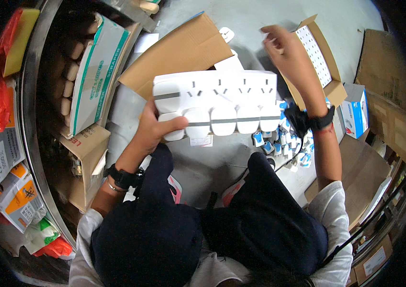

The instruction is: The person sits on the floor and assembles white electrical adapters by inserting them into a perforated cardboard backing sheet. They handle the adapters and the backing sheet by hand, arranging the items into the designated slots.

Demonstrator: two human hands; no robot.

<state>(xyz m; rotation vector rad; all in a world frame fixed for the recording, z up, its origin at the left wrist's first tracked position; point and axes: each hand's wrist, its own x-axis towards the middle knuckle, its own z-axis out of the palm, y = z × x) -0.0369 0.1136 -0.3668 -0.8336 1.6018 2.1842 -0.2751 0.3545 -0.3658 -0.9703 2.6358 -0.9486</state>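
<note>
A long white card tray [231, 88] with rows of three-pin slots is tilted in front of me. White plug adapters [223, 119] with a grey stripe sit along its near side, and another fills the far left slot. My left hand [157, 125] grips the tray's left end, thumb over a corner adapter. Beyond the tray's right end, my right hand [282, 45] is raised with loosely bent fingers, slightly blurred, and nothing shows in it. Close to that hand stands an open cardboard box [337, 91], which holds a white slotted sheet [314, 55].
Behind the tray lies a brown cardboard box [179, 50]. Several blue-and-white small pieces [284, 146] are heaped on the floor by my right knee. A blue-and-white box [354, 110] stands at right. Metal shelving [33, 119] with a green-and-white carton [98, 76] borders the left.
</note>
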